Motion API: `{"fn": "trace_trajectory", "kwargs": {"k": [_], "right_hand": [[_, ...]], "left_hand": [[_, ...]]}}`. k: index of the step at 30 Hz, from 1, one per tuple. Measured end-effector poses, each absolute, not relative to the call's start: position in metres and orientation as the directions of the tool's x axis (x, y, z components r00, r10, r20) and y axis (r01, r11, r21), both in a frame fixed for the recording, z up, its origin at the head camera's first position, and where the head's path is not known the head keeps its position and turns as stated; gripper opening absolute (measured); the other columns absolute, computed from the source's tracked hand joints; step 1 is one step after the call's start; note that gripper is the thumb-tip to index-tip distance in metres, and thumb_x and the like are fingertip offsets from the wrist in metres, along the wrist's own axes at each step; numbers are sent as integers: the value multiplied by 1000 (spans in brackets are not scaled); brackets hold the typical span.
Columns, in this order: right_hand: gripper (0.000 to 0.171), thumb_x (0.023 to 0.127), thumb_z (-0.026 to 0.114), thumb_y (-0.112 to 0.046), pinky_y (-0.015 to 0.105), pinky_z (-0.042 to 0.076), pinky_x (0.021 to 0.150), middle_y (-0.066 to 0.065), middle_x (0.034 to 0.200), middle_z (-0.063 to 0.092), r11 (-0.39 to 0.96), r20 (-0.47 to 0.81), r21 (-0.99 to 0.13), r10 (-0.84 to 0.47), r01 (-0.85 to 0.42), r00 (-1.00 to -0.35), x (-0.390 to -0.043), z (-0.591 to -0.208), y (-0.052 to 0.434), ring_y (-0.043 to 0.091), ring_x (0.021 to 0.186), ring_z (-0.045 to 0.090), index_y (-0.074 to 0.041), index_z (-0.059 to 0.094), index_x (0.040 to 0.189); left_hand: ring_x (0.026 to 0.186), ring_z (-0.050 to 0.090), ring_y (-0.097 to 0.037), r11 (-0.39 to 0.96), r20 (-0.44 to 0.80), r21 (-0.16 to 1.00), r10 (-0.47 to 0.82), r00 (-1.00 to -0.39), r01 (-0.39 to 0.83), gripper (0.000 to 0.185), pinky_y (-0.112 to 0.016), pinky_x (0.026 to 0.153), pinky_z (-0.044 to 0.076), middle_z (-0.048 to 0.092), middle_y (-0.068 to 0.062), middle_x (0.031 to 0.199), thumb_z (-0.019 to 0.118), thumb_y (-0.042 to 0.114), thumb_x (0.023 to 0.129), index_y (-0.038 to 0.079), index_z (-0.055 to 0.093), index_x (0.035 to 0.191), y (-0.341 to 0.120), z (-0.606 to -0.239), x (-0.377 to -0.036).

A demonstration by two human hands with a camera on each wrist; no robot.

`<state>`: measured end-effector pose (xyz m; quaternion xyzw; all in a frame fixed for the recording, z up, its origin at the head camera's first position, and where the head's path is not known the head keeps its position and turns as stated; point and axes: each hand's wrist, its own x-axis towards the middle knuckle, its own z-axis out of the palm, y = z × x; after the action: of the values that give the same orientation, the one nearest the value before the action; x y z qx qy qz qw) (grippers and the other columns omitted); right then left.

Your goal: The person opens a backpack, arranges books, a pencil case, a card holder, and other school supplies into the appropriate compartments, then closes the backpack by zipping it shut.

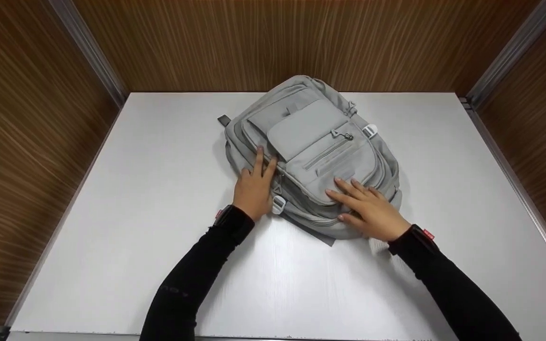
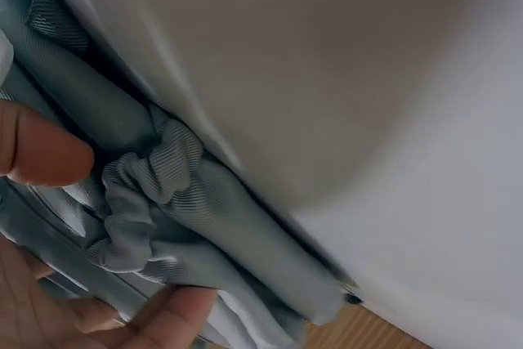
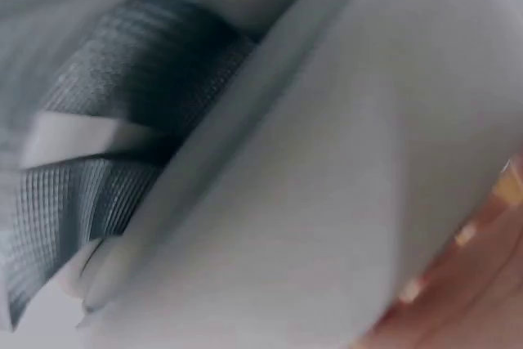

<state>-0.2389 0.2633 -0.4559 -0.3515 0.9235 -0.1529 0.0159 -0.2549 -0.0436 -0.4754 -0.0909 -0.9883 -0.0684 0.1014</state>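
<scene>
Nearest, the right hand lies flat, fingers straight, on the lower front of the pale grey fabric backpack, at five o'clock. The left hand, at eight o'clock, presses with straight fingers beside a zipper seam. Both seem to be steadying the pack, which lies mid-table on the white tabletop; finding a zipper pull likely comes next.

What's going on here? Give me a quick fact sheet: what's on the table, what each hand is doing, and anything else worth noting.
Main item: grey backpack, lying flat on the white table, front pockets facing up
Left hand: resting on the backpack's left edge, fingers straight
Right hand: laid flat on the near end of the backpack, fingers spread
Front pocket zipper: looks closed
Buckles: white buckle beside the left hand
Surroundings: wood-grain walls on three sides
Sleeves: black
</scene>
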Motion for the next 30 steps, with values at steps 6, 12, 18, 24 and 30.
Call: {"fn": "trace_trajectory", "kwargs": {"k": [6, 12, 18, 24, 30], "right_hand": [[55, 96, 60, -40, 69, 12, 115, -5, 162, 27, 695, 86, -355, -642, -625, -762, -253, -453, 280, 39, 148, 23, -36, 41, 148], [52, 99, 49, -50, 65, 10, 118, 2, 158, 36, 747, 96, -377, -557, -548, -825, -262, -453, 285, 40, 146, 29, -28, 46, 146], [49, 99, 54, -40, 59, 27, 115, 15, 144, 53, 752, 205, -447, -442, -485, -873, -260, -447, 274, 40, 135, 45, -10, 56, 138], [25, 92, 67, -20, 46, 47, 95, 13, 113, 69, 680, 495, -449, -352, -581, -795, -244, -433, 247, 33, 110, 60, -4, 71, 111], [8, 85, 73, -11, 35, 53, 75, 6, 90, 68, 590, 671, -263, -456, -763, -584, -229, -435, 214, 23, 84, 65, -6, 73, 91]], "left_hand": [[102, 56, -38, 987, 251, 45, 135, -959, 151, 92, -41, 85, 54, 9, -25, 162, 68, 28, 82, 17, 17, 158, -22, -480, -238], [92, 59, -33, 993, 277, -22, 118, -954, 117, 89, -36, 80, 56, 18, -33, 157, 65, 34, 86, 10, 18, 157, 1, -480, -220], [86, 60, -28, 979, 325, 76, 154, -933, 188, 82, -32, 68, 55, 25, -33, 154, 64, 29, 86, 9, 24, 155, 7, -475, -209], [96, 59, -37, 920, 343, 270, 183, -921, 283, 71, -43, 72, 55, 31, -30, 151, 66, 23, 87, 11, 37, 151, -6, -457, -206], [124, 49, -41, 942, 446, 124, 227, -866, 311, 60, -48, 100, 49, 45, -22, 144, 69, 26, 85, 10, 51, 140, -10, -449, -211]]}}
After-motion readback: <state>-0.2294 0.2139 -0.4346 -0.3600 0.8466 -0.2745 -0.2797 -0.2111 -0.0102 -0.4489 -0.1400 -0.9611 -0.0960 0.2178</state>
